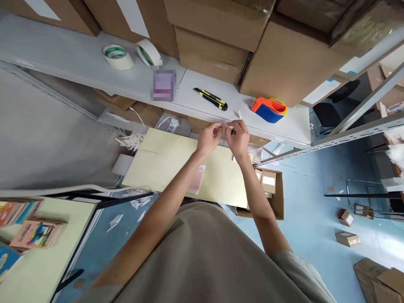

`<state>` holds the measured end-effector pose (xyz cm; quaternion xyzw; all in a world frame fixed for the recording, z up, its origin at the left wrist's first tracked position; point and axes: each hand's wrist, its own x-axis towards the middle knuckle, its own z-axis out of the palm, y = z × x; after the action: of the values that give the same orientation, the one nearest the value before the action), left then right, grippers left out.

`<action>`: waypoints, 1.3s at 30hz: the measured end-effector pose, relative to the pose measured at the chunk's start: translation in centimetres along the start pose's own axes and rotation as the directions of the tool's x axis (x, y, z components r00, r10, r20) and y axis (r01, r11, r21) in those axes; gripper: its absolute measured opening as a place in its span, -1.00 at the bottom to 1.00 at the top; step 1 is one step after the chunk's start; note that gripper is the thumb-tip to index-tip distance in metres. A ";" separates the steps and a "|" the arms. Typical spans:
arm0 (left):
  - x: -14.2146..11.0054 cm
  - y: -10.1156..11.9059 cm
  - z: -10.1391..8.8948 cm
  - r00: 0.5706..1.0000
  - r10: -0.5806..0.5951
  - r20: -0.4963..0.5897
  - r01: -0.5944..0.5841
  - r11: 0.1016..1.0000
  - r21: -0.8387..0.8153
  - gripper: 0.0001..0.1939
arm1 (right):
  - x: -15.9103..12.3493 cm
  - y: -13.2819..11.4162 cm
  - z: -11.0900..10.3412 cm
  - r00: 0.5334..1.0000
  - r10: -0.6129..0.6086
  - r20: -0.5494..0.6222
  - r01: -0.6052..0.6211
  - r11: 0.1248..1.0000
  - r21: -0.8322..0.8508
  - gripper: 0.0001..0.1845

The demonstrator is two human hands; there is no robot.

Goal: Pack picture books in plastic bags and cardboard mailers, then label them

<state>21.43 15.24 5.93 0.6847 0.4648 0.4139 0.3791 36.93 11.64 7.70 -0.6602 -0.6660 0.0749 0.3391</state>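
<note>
Both my hands meet at the front edge of a grey-white shelf [189,90], fingertips close together. My left hand [210,136] is closed in a pinch, and so is my right hand [238,136]; whatever sits between the fingers is too small to name. A small white scrap [240,114] lies on the shelf just beyond my right fingers. Behind the hands rests a yellow-and-black utility knife [211,99]. To its right stands an orange-and-blue tape dispenser [268,110]. Below my hands is a pale yellow tabletop [164,155] with a pink booklet [197,179] on it, partly covered by my left arm.
Two tape rolls, one lying flat [118,57] and one tilted [149,52], are on the shelf left of a blurred purple item [163,85]. Cardboard boxes [211,54] line the shelf's back. An open carton [278,195] sits right of the table. Books [38,233] lie at left.
</note>
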 end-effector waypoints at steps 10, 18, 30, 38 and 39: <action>-0.6 -1.1 -4.4 0.990 -0.092 -0.109 0.102 0.991 0.091 -0.63 | 13.0 -0.5 6.7 0.971 -0.154 0.184 0.167 0.984 -0.058 -0.42; -7.4 -11.3 -7.9 0.946 -0.298 -0.129 0.320 0.922 0.216 -0.61 | 11.2 -1.0 7.4 0.979 -0.015 0.203 0.057 0.978 -0.200 -0.50; -23.4 -23.5 -6.7 0.809 -0.478 0.343 0.269 0.819 0.506 -0.44 | -21.4 -2.5 10.7 0.889 0.365 0.277 -0.403 0.911 0.091 -0.31; -23.6 -24.4 -6.9 0.754 -0.477 0.452 0.166 0.804 0.571 -0.37 | -30.2 -6.1 16.1 0.621 0.758 0.201 -0.783 0.613 0.107 -0.41; -23.3 -24.5 -7.1 0.747 -0.466 0.474 0.139 0.807 0.575 -0.36 | -30.3 -6.6 17.0 0.620 0.755 0.214 -0.783 0.615 0.096 -0.41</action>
<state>1.78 0.90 -18.60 0.7648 0.5221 -0.0282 0.3765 19.03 -11.37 -12.28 -0.8409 -0.3319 0.3229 0.2800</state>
